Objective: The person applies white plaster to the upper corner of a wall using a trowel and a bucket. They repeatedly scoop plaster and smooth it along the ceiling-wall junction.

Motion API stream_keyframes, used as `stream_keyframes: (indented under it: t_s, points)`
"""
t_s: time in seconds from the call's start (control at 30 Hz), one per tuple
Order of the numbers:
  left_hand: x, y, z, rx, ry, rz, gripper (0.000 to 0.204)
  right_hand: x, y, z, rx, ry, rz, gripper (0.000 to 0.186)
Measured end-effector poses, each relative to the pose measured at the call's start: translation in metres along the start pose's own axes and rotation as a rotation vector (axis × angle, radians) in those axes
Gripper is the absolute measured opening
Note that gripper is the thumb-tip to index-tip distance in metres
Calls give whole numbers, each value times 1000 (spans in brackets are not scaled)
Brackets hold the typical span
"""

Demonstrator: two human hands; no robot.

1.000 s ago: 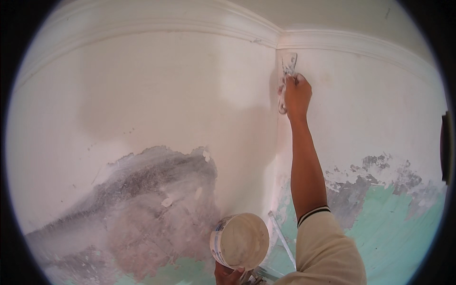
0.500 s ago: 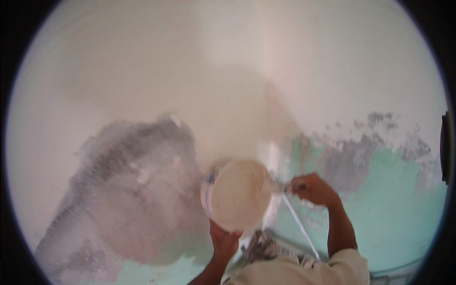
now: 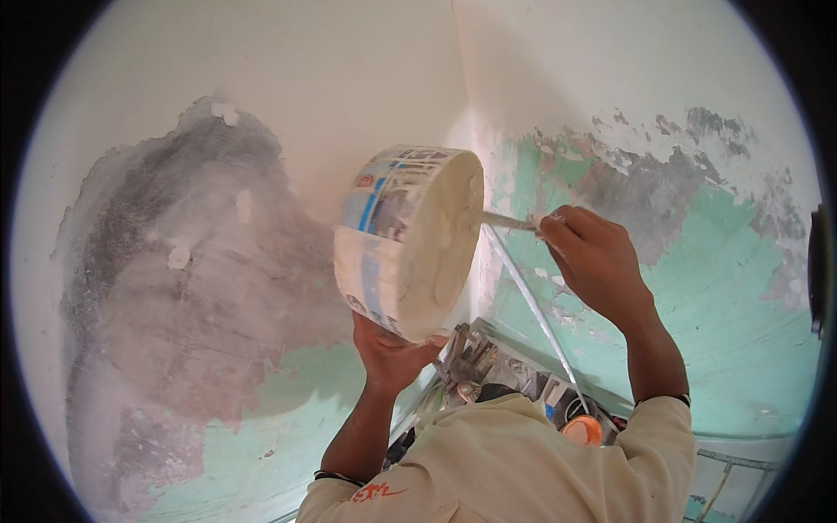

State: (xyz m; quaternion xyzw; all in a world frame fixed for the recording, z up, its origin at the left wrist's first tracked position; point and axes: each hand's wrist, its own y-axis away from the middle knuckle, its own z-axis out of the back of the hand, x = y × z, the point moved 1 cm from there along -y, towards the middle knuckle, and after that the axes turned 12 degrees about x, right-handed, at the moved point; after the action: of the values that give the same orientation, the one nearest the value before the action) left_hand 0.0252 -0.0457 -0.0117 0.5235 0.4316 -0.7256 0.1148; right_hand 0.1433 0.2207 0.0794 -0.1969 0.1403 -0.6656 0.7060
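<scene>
My left hand (image 3: 384, 353) grips a round plastic tub (image 3: 366, 253) from below, holding it tilted on its side in mid-air, its pale, putty-smeared interior facing right. My right hand (image 3: 593, 261) has its fingers closed on a putty knife (image 3: 510, 220), whose blade lies at the tub's right rim; whether it touches the putty inside I cannot tell. Behind them is the wall corner, white above, with bare grey patches (image 3: 148, 218) and pale green patches (image 3: 724, 305) lower down.
A long white pipe or pole (image 3: 532, 309) slants down the right wall. In the corner below is a cluttered surface (image 3: 475, 353) with an orange container (image 3: 582, 431). A metal railing (image 3: 732, 471) shows at the lower right.
My right hand has come down from high in the corner to the tub. The tub has risen in the picture and tipped sideways. The view has tilted down, showing the clutter below.
</scene>
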Motion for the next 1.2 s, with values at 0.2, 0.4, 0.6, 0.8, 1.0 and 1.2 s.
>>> stream_keyframes:
  t_s: [0.2, 0.4, 0.6, 0.8, 1.0, 1.2]
  points:
    - [1, -4, -6, -24, 25, 2, 101, -10, 2, -18, 258, -349, 55, 15]
    - [28, 5, 15, -145, -180, 5, 104, -29, -18, -12, 465, -1396, -386, 21]
    - [12, 31, 7, -226, 187, 116, 101, -34, -126, 10, -364, -1358, -182, 14]
    - [34, 57, 23, -204, 4, 221, 105, -56, -297, 37, -1157, -621, 57, 19]
    - [20, 65, 27, -252, -151, 260, 112, -49, -372, 75, -1368, -420, -56, 26]
    - [7, 66, 18, -288, -117, 255, 115, -52, -384, 82, -1356, -433, -110, 25]
